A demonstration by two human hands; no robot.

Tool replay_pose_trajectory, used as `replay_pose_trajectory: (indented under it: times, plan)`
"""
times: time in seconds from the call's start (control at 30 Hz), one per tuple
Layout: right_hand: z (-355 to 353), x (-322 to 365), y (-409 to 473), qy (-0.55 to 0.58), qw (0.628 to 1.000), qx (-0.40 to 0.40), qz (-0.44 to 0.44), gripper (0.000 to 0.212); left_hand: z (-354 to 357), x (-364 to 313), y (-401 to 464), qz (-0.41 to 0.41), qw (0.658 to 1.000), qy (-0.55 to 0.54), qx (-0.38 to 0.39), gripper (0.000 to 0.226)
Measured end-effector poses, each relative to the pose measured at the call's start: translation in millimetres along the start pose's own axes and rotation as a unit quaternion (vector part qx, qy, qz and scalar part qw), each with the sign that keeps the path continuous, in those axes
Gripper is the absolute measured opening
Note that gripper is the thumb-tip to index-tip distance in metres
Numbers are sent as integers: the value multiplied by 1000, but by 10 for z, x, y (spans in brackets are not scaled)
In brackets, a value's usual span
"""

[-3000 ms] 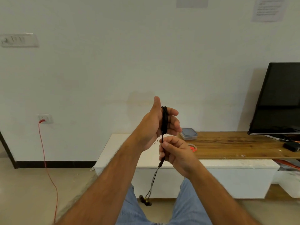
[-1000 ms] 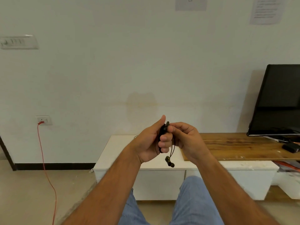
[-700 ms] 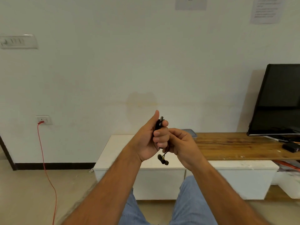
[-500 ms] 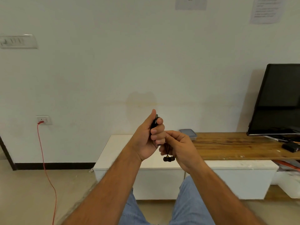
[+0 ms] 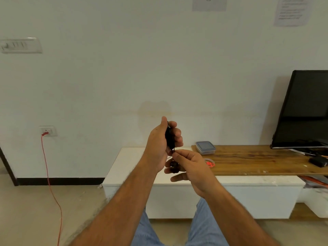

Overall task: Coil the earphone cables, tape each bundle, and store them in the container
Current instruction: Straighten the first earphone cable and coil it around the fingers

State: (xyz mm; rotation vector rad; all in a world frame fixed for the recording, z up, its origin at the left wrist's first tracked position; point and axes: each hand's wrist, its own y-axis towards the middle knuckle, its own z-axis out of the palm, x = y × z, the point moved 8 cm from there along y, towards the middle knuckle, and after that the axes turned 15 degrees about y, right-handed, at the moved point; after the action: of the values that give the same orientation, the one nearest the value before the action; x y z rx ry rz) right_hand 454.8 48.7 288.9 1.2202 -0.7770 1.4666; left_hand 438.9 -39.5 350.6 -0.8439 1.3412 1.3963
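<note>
My left hand (image 5: 159, 146) holds a coil of black earphone cable (image 5: 169, 137) wound round its fingers, thumb up. Just below it my right hand (image 5: 190, 166) pinches the loose end of the cable, and the two earbuds (image 5: 173, 166) hang under its fingertips. A clear plastic container with a grey lid (image 5: 205, 147) stands on the wooden top behind my hands. A roll of clear tape with an orange end (image 5: 209, 162) lies near it, partly hidden by my right hand.
A low white cabinet (image 5: 134, 181) carries a wooden top (image 5: 257, 160) with a black screen (image 5: 305, 110) and a small black box (image 5: 318, 161) at the right. A red cord (image 5: 48, 167) hangs from a wall socket at the left.
The dangling cable has been wound up onto my left hand, leaving only the earbuds hanging. My right hand has dropped below the coil, uncovering the container and tape.
</note>
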Motion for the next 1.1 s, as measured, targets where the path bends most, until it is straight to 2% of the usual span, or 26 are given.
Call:
replay_pose_trajectory:
  times: [0.17, 0.33, 0.47, 0.57, 0.67, 0.77, 0.9, 1.1]
  plan:
    - [46, 49, -20, -34, 999, 2, 30, 25, -1, -2, 22, 39, 993, 110, -14, 47]
    - [-8, 118, 5, -136, 990, 0, 25, 17, 40, 127, 31, 18, 982, 186, -21, 52]
    - [-71, 282, 6, -257, 965, -38, -42, 20, 5, 255, 42, -29, 977, 208, -39, 59]
    - [-30, 437, -10, -353, 927, -44, -122, 19, -12, 405, 32, -94, 972, 213, -32, 68]
    - [65, 550, -34, -418, 892, -12, -170, 19, 0, 509, 30, -136, 971, 197, -6, 80]
    - [141, 564, -12, -473, 863, 24, -174, 26, -54, 576, 56, -163, 974, 157, -4, 75]
    - [215, 532, 27, -497, 845, 45, -196, 29, -71, 697, 20, -207, 975, 74, 0, 70]
    - [157, 437, 52, -504, 830, 23, -237, 25, -40, 817, -113, -256, 963, -88, -9, 66]
